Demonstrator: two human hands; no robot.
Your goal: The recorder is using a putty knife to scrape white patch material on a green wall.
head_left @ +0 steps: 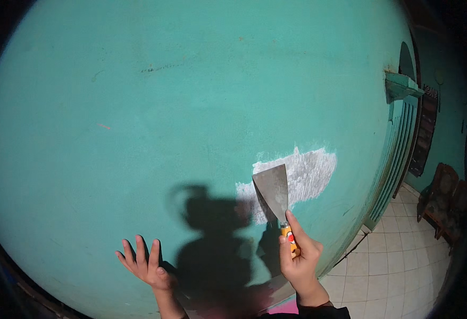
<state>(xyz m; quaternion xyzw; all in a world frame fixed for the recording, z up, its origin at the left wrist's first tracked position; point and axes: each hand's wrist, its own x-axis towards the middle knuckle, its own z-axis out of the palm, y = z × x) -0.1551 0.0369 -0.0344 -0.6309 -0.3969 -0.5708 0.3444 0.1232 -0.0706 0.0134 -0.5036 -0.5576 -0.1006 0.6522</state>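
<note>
A green painted wall [201, 131] fills most of the view. My right hand [303, 259] grips a putty knife [274, 189] by its yellow handle, its wide metal blade pointing up. Behind the blade is an irregular patch of whitish bare surface [311, 175] with ragged edges; whether the blade touches it I cannot tell. To the lower left, my left hand [147, 261] holds nothing, its fingers spread in front of the wall. Dark shadows fall on the wall between and around both hands.
At the right, the wall meets a fluted pilaster [397, 159] with a ledge-like capital [403, 85] on top. Beyond it lie a pale tiled floor [381, 255], a dark wooden chair [443, 199] and another green wall [449, 131].
</note>
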